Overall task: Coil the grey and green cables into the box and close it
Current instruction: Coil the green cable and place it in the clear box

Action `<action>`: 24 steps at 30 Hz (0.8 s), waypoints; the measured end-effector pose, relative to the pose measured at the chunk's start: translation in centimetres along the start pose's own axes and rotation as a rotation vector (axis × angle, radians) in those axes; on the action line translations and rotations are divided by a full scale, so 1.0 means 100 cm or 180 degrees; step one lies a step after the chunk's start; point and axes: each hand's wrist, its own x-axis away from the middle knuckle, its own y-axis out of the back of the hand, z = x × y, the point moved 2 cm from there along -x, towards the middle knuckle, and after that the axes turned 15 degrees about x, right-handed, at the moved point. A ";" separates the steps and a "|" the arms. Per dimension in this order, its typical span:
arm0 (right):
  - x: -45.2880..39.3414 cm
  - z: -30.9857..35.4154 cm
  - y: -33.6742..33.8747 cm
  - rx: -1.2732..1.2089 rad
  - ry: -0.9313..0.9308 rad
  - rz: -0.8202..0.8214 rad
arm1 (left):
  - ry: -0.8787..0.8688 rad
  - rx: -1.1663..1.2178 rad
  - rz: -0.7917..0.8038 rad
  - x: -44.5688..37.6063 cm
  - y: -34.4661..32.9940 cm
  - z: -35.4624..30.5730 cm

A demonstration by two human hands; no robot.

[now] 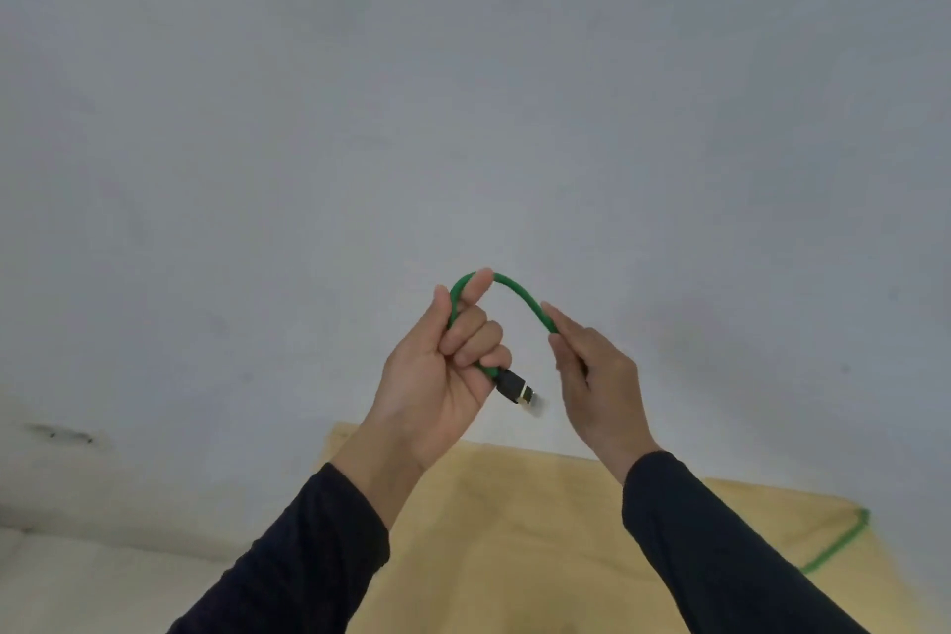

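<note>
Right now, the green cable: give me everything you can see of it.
The green cable looks braided or matte, bent in an arch held up in front of a pale wall. The left hand grips one leg; a black plug with a metal tip sticks out below its fingers. The right hand pinches the other leg. A further green stretch lies on the yellow cloth.

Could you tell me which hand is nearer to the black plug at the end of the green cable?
Left. The left hand grips the green cable right beside the black plug, which sticks out below its fingers. The right hand pinches the cable further along, apart from the plug.
</note>
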 end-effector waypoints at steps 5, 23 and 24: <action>0.042 -0.001 0.031 -0.0151 0.0219 0.0739 | -0.0855 -0.0228 0.0118 -0.015 -0.046 0.032; -0.029 0.028 0.195 -0.0673 0.0333 0.1113 | 0.0474 -0.3607 0.0699 0.034 -0.087 0.082; -0.032 0.030 0.196 -0.0810 0.0352 0.1113 | 0.0626 -0.3399 0.0726 0.035 -0.089 0.078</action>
